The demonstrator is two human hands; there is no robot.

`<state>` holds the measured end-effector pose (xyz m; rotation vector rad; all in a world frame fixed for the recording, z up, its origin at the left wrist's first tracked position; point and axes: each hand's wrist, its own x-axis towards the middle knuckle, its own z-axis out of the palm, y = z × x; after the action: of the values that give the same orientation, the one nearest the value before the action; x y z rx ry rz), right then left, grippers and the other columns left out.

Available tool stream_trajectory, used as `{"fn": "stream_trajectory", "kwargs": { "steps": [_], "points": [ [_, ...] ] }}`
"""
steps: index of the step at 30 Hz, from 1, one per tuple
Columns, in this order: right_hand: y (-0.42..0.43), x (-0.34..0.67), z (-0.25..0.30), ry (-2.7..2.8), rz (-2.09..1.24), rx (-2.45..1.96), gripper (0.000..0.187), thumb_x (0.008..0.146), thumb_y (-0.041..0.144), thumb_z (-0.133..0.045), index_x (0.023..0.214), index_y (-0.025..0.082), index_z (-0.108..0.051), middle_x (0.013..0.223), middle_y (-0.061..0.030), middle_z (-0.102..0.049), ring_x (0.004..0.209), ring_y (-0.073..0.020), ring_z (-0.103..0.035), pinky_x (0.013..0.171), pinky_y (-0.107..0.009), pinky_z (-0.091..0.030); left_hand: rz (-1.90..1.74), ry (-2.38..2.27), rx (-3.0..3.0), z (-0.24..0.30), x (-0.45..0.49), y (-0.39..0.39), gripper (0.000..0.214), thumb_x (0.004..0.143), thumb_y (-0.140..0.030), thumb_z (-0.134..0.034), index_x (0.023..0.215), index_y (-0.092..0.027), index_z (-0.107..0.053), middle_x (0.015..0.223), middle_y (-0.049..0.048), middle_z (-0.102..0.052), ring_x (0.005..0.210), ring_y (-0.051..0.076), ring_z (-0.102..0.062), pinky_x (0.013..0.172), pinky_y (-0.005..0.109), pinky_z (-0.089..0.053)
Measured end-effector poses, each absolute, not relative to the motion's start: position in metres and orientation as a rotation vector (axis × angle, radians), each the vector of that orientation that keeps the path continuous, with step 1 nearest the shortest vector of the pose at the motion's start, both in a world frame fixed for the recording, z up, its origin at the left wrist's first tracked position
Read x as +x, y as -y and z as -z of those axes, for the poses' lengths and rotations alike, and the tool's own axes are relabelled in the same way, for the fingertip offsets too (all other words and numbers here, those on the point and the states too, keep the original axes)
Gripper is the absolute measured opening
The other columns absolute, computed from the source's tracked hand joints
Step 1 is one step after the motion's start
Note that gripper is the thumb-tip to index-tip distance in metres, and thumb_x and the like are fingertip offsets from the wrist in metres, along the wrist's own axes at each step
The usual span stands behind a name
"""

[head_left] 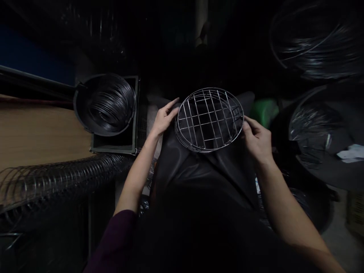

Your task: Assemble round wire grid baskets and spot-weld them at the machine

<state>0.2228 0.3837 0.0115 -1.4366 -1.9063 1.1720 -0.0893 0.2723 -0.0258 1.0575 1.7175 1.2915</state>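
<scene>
From where I sit, the view puts a round wire rack (209, 120) at the centre, held up over the lap and tilted, its far edge higher than its near edge. It has a grid of crossed rods inside a doubled rim.

My left hand (164, 118) comes in from 8 o'clock, forearm angled up and inward, wrist slightly bent. Its fingers (170, 108) are loosely spread and lie against the rim at about 9 o'clock; I cannot tell exactly how the thumb sits. My right hand (256, 140) comes in from 4 o'clock, with the wrist flexed and the fingers curled forward, pinching the rim at about 3 o'clock.

A dark apron (199, 170) covers the lap below the rack. At 9 o'clock, a black pan (85, 110) holds a coil of black wire (109, 106) and sits on a dark crate (113, 146), beside a wooden tabletop (40, 136). A long stack of wire rings (57, 182) lies at 8 o'clock. A green object (264, 112) sits at 2 o'clock, and black tubs of wire (318, 41) sit beyond it.
</scene>
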Motion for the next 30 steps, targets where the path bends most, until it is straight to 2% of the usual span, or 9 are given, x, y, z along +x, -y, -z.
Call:
{"fn": "stream_trajectory", "kwargs": {
  "steps": [2, 8, 13, 19, 22, 26, 28, 30],
  "points": [
    [-0.386, 0.212, -0.009, 1.825, -1.239, -1.426, 0.047, 0.088, 0.044, -0.06, 0.126, 0.019, -0.068, 0.123, -0.0095, -0.069, 0.117, -0.0275, -0.065, 0.109, -0.048, -0.049, -1.232, -1.739, 1.131, 0.019, -0.087, -0.28, 0.053, 0.09, -0.049, -0.064, 0.133, -0.017, -0.063, 0.133, 0.0088, -0.067, 0.125, 0.026, -0.062, 0.111, 0.039, -0.047],
    [-0.388, 0.208, -0.003, 1.8, -1.221, -1.426, 0.04, 0.087, 0.04, -0.063, 0.124, 0.025, -0.069, 0.126, -0.005, -0.068, 0.121, -0.0255, -0.063, 0.113, -0.047, -0.047, -1.034, -1.845, 1.294, 0.002, -0.087, -0.295, 0.042, 0.095, -0.035, -0.058, 0.133, -0.019, -0.063, 0.136, 0.0063, -0.065, 0.131, 0.025, -0.059, 0.114, 0.036, -0.044],
    [-0.391, 0.21, -0.003, 1.799, -1.222, -1.429, 0.039, 0.086, 0.036, -0.06, 0.122, 0.024, -0.069, 0.121, -0.0033, -0.071, 0.115, -0.0229, -0.066, 0.109, -0.047, -0.05, -0.952, -1.941, 1.363, -0.004, -0.083, -0.298, 0.037, 0.095, -0.028, -0.057, 0.13, -0.02, -0.066, 0.13, 0.0045, -0.069, 0.123, 0.023, -0.065, 0.107, 0.033, -0.05],
    [-0.386, 0.208, 0.003, 1.861, -1.163, -1.452, 0.043, 0.087, 0.035, -0.057, 0.126, 0.018, -0.067, 0.126, -0.0063, -0.068, 0.119, -0.0234, -0.064, 0.11, -0.047, -0.048, -1.108, -1.994, 1.321, 0.02, -0.074, -0.297, 0.038, 0.097, -0.043, -0.056, 0.125, -0.021, -0.069, 0.124, 0.0045, -0.073, 0.116, 0.023, -0.069, 0.105, 0.031, -0.052],
    [-0.379, 0.205, 0.006, 1.957, -1.043, -1.488, 0.044, 0.091, 0.039, -0.052, 0.129, 0.02, -0.066, 0.129, -0.0058, -0.067, 0.123, -0.0234, -0.061, 0.11, -0.046, -0.048, -1.242, -1.961, 1.302, 0.036, -0.073, -0.296, 0.043, 0.097, -0.051, -0.053, 0.124, -0.022, -0.069, 0.128, 0.0038, -0.071, 0.121, 0.022, -0.066, 0.11, 0.033, -0.049],
    [-0.362, 0.214, 0.001, 2.109, -0.86, -1.577, 0.049, 0.096, 0.044, -0.041, 0.133, 0.022, -0.064, 0.123, -0.0088, -0.069, 0.115, -0.0242, -0.064, 0.103, -0.044, -0.051, -1.286, -1.958, 1.289, 0.045, -0.071, -0.294, 0.047, 0.097, -0.054, -0.05, 0.125, -0.021, -0.068, 0.129, 0.0041, -0.07, 0.123, 0.02, -0.065, 0.111, 0.032, -0.048],
    [-0.35, 0.225, -0.005, 2.248, -0.854, -1.513, 0.052, 0.097, 0.044, -0.039, 0.139, 0.021, -0.059, 0.128, -0.011, -0.066, 0.118, -0.0258, -0.062, 0.105, -0.046, -0.048, -1.272, -1.957, 1.29, 0.045, -0.071, -0.293, 0.047, 0.097, -0.054, -0.05, 0.126, -0.021, -0.068, 0.129, 0.0044, -0.07, 0.124, 0.021, -0.064, 0.112, 0.032, -0.047],
    [-0.339, 0.235, -0.011, 2.417, -0.85, -1.392, 0.061, 0.094, 0.047, -0.045, 0.148, 0.019, -0.049, 0.138, -0.0144, -0.058, 0.13, -0.0311, -0.053, 0.111, -0.051, -0.04, -1.269, -1.956, 1.286, 0.044, -0.07, -0.293, 0.047, 0.097, -0.054, -0.051, 0.126, -0.021, -0.068, 0.13, 0.0044, -0.07, 0.126, 0.022, -0.063, 0.113, 0.034, -0.047]
  ]
}}
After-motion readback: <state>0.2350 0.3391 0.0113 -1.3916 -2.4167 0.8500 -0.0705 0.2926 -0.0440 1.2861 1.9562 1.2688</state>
